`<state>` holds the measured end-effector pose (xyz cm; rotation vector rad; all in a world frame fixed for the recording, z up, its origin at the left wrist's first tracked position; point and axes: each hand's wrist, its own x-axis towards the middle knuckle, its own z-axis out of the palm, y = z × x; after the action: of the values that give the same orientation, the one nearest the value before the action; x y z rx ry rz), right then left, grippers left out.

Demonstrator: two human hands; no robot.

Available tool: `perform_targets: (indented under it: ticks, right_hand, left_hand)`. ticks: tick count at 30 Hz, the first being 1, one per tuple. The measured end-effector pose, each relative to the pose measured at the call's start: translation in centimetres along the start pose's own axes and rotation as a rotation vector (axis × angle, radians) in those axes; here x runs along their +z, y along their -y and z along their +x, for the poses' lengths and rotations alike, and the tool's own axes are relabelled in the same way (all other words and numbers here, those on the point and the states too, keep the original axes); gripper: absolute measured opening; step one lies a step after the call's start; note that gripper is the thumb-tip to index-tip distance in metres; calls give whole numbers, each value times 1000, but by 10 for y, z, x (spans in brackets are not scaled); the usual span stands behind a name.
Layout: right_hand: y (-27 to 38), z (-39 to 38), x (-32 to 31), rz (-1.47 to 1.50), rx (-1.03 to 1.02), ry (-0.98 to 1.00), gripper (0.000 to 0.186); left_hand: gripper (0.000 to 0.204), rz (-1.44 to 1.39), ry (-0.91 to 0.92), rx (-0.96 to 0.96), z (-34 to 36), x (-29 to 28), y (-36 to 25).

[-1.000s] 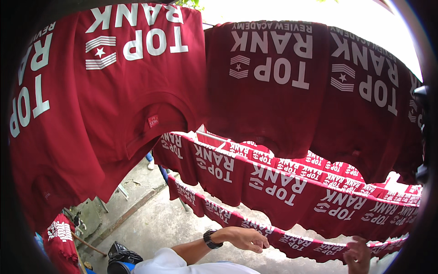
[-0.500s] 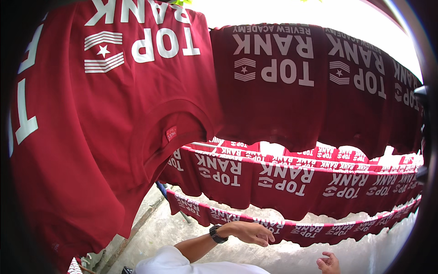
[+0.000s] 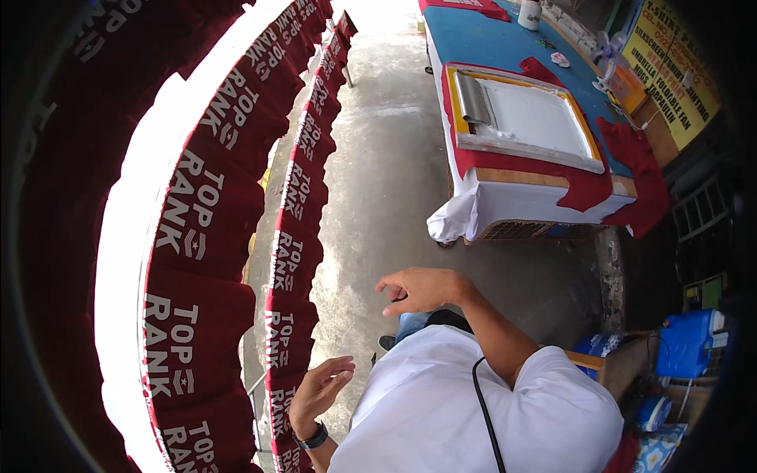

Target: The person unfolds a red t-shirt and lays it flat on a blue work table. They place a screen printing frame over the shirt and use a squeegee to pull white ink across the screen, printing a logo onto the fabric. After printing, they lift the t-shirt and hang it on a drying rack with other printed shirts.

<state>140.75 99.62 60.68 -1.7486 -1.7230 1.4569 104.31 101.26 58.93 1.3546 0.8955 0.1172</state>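
My left hand (image 3: 319, 394), with a dark watch at the wrist, is raised beside the hanging maroon T-shirts (image 3: 296, 185). Its fingers are loosely stretched and hold nothing. Over the floor in front of my body, my right hand (image 3: 422, 289) points leftward with curved fingers, its thumb apart from them. Nothing held shows in it, though a small dark spot at the fingers is too small to make out. Another, higher row of maroon T-shirts (image 3: 209, 165) with white print hangs farther left. Neither hand is plainly touching a shirt.
At the far right stands a long table with a blue top (image 3: 473, 39). A screen-printing frame (image 3: 544, 147) lies on it over maroon cloth, with a grey metal squeegee-like tool (image 3: 475, 98) inside. A blue container (image 3: 684, 347) sits at right. Concrete floor (image 3: 378, 134) runs between shirts and table.
The view has swung right, from the close rows of hanging shirts to the walkway and table. My right hand now shows fully before my body; my left remains near the shirts.
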Motion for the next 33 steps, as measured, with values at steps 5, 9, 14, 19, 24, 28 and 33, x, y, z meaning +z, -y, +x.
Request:
perform_targets:
  ticks: [5,9,14,19,24,28,33]
  right_hand:
    - [-55,-56,-25,86,176,-102,70]
    - [-103,-99,-54,149,236,-213,70]
    - [-161,-151,-92,261,232,-220,71]
    - [-216,-192,-154,365,295,-85,73]
    - [-240,-183,-225,274,78,-99,71]
    - [-233,-151,-276,418,-73,-100,67]
    - [-207,-51,-335,499,-140,-19,69]
  left_hand:
    - [43,143,153,0,74,18,-21]
    - [42,343,197,57,130,55,-65]
    - [41,560,233,105,198,122,-105]
    - [43,334,107,-14,286,185,-78]
    - [43,92,-336,-420,332,194,60]
    - [42,428,-157,-839,297,150,139]
    - [41,185,-142,-976,335,76,159]
